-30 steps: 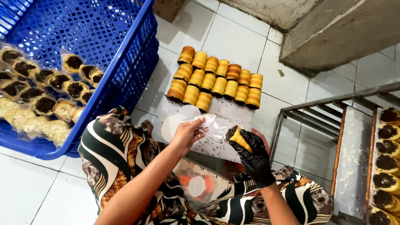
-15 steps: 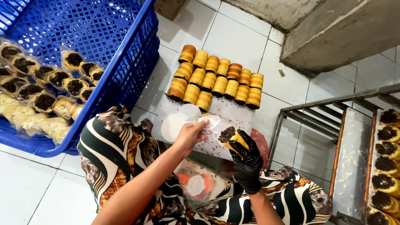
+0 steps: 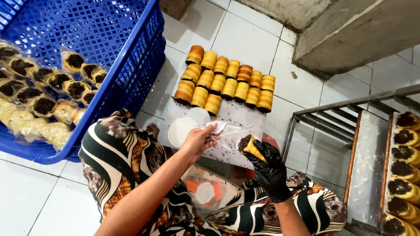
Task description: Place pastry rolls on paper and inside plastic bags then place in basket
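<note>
- The left hand (image 3: pixel 199 140) is bare — its fingers are pinched shut on the mouth of one clear plastic bag (image 3: pixel 223 133), held over the white sheet.
- The right hand (image 3: pixel 269 164) wears a black glove; its fingers are curled tight around one yellow rolled cake (image 3: pixel 249 146) with a dark filling, whose end touches the bag's opening.
- On the white sheet (image 3: pixel 245 116) on the tiled floor lie sixteen rolled cakes (image 3: pixel 225 83) in three rows: five in the far row, seven in the middle, four in the near one.
- Two round white discs (image 3: pixel 186 126) lie on the sheet just beside the left hand.
- A blue crate (image 3: pixel 131 65) to the left holds many bagged cakes — too crowded to count.
- A metal rack (image 3: pixel 350 131) to the right carries a column of six topped cakes (image 3: pixel 404 170) in view.
</note>
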